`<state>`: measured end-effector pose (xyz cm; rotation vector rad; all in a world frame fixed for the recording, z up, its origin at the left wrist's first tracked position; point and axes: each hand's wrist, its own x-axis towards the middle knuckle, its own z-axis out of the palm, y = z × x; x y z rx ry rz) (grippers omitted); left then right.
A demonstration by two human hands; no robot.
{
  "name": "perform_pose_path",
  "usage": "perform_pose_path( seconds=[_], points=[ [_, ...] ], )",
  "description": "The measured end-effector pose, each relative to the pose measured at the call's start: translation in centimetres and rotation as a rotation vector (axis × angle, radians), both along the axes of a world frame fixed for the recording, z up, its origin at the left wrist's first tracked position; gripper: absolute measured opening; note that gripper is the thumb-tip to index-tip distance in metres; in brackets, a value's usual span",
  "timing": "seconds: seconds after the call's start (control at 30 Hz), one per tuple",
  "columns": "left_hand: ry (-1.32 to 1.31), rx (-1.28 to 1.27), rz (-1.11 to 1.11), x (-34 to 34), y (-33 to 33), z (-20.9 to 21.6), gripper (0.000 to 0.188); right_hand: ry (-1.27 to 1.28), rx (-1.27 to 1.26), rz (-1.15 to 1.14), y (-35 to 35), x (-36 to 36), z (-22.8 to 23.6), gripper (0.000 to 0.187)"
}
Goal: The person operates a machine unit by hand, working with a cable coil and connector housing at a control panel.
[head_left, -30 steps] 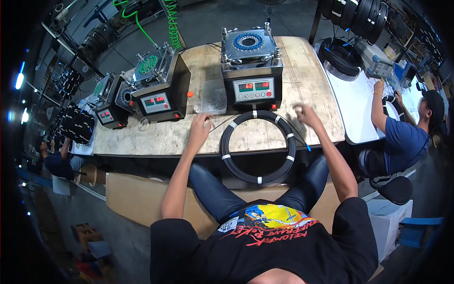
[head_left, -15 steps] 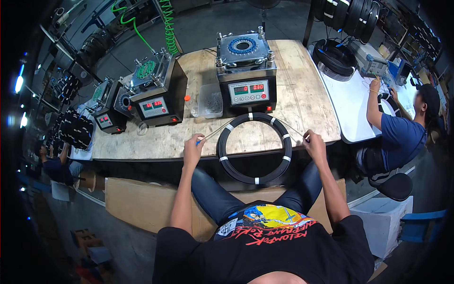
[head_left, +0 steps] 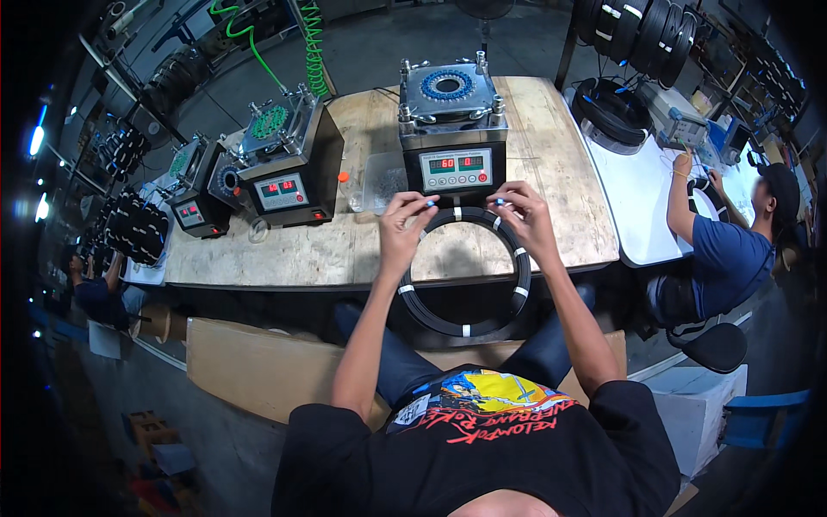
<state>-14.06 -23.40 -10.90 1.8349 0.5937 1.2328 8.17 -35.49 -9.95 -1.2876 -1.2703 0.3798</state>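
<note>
A coil of thin black cable (head_left: 523, 274), bound with several white bands, lies across the table's near edge and overhangs it. My left hand (head_left: 402, 228) is at the coil's far left side, its fingertips pinched on a small blue connector (head_left: 431, 203). Opposite it, my right hand (head_left: 527, 222) pinches a second blue connector (head_left: 499, 202). Both look like the coil's cable ends, though the fingers cover most of them. Just beyond my fingers stands a boxy machine (head_left: 452, 133) with a lit red display and a round blue-ringed plate on top.
Two similar machines with green-ringed plates, a middle one (head_left: 276, 191) and a farther-left one (head_left: 196, 215), share the wooden table (head_left: 551, 172). A clear plastic tub (head_left: 379, 185) sits left of the near machine. A co-worker (head_left: 732, 250) works at a white table (head_left: 616, 215) on the right.
Both hands have moved away from me and inward, from the coil's two sides to the front of the machine. The machine's display readings have changed. My legs have shifted.
</note>
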Motion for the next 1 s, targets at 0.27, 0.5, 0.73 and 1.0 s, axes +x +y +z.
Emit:
perform_pose_path(
  seconds=[0.27,0.5,0.73,1.0],
  points=[
    [-0.155,-0.419,-0.174,3.4,-2.0,-0.7,0.029,0.325,-0.163,0.235,1.6,-2.0,-1.0,0.018],
    [-0.194,-0.494,-0.271,3.7,-1.6,-1.7,0.025,0.316,-0.177,0.287,1.7,-2.2,-1.3,0.021],
    [-0.195,-0.518,-0.254,3.8,-2.1,-1.8,0.025,0.340,-0.181,0.249,1.8,-2.2,-1.7,0.022],
    [-0.258,-0.548,-0.323,3.9,-2.0,-2.1,0.042,0.344,-0.186,0.264,1.8,-2.0,-2.0,0.021]
  ],
)
